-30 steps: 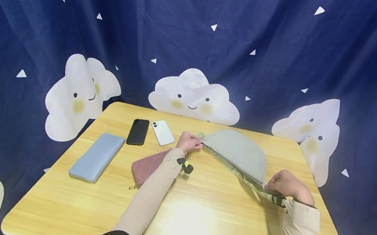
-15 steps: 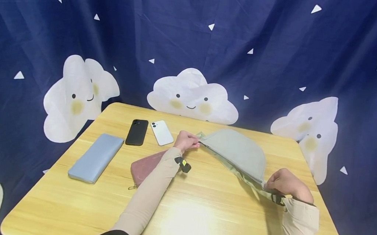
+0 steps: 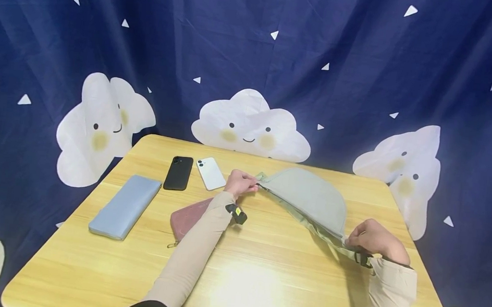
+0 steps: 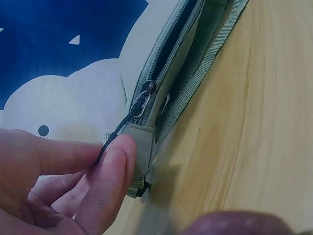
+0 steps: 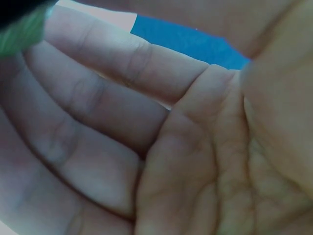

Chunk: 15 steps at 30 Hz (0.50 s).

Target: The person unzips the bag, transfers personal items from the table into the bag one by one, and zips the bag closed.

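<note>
A grey-green waist bag (image 3: pixel 312 197) lies on the right half of the table, its curved side facing away. My left hand (image 3: pixel 240 184) is at the bag's left end. In the left wrist view, its thumb and finger pinch a black cord zipper pull (image 4: pixel 115 134) hanging from the metal slider (image 4: pixel 146 90). Beyond the slider the zipper teeth stand apart along the opening. My right hand (image 3: pixel 374 238) pinches the bag's right end, close to a black buckle (image 3: pixel 363 260). The right wrist view shows mostly palm and curled fingers; those fingertips are hidden.
A pink wallet (image 3: pixel 189 219) lies partly under my left forearm. Left of it is a light blue long wallet (image 3: pixel 125 206). A black phone (image 3: pixel 178 173) and a white phone (image 3: pixel 211 174) lie farther back. A dark blue curtain (image 3: pixel 255 38) hangs behind the table (image 3: pixel 279 281).
My left hand has shifted slightly left with the zipper pull and the bag's left tip. The right hand stays on the bag's right end. The head view has turned a little.
</note>
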Available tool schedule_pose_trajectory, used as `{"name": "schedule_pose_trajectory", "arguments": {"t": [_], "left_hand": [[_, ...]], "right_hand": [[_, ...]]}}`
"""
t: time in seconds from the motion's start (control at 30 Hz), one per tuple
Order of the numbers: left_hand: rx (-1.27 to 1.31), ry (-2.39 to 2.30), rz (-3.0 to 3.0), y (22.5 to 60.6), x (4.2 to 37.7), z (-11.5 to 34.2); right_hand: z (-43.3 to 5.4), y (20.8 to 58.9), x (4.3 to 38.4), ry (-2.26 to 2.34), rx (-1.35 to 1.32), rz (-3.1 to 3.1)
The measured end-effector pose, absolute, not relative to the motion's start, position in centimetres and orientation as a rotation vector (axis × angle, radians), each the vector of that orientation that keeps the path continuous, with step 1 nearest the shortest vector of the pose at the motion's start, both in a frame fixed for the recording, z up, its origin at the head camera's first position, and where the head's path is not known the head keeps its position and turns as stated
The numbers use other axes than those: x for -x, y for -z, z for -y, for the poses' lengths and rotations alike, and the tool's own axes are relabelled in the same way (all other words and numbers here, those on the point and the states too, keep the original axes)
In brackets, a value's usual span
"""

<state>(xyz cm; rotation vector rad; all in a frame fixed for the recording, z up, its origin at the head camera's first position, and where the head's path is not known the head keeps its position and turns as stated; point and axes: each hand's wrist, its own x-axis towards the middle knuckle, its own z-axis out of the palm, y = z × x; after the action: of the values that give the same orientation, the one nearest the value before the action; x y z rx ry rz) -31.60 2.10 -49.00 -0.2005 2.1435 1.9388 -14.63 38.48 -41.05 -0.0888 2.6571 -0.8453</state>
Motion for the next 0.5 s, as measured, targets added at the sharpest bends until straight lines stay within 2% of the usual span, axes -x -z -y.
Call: {"name": "schedule_pose_trajectory", "arguments": {"t": [0.3, 0.5], "left_hand": [[0.202, -1.941, -2.141, 49.59, 32.42, -1.92], [0.167, -1.941, -2.171, 48.85, 31.58, -1.67]], "right_hand": [[-38.51, 40.90, 14.48, 0.843, 0.079, -2.666], [-38.41, 40.81, 14.37, 0.851, 0.095, -2.673]]}}
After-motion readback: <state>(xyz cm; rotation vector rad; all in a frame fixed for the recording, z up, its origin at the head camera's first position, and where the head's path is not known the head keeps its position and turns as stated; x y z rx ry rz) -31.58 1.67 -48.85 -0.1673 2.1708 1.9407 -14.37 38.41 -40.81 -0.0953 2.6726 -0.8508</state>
